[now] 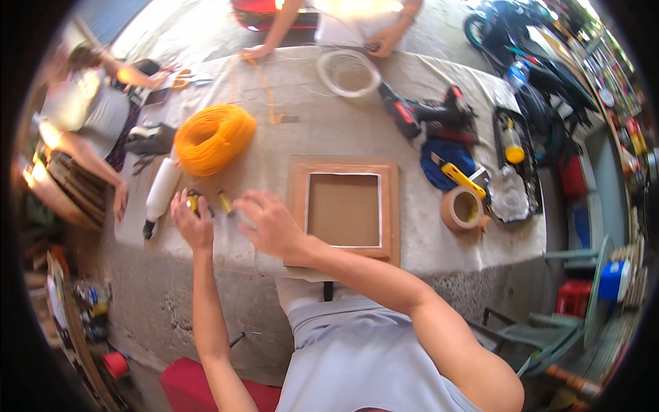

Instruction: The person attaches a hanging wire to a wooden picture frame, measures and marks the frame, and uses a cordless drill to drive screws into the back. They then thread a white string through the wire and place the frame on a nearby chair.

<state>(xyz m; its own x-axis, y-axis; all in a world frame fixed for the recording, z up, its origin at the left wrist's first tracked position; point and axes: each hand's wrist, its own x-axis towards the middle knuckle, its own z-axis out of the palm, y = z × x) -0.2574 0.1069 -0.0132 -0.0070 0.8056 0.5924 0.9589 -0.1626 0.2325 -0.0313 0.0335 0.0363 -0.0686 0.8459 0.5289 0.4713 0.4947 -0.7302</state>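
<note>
My left hand [193, 221] is at the left front of the table, its fingers curled around a small yellow-and-black tape measure [192, 202], mostly covered by the hand. Across from it, my right hand [269, 221] hovers with fingers apart and slightly blurred, nothing visible in its grasp. A short yellow object [225, 202] of unclear kind lies by its fingertips. To the right of that hand, a square wooden frame [392, 213] with a white inner edge lies flat, brown board showing inside it. A white bottle with a black tip [163, 189] lies left of my left hand.
Behind my hands sits an orange cord coil [214, 139]. A clear tubing coil [348, 73], a cordless drill [425, 113], a yellow utility knife [458, 177], a tape roll [461, 208] and a black tray [518, 165] lie farther right. Other people's hands rest at the far and left edges.
</note>
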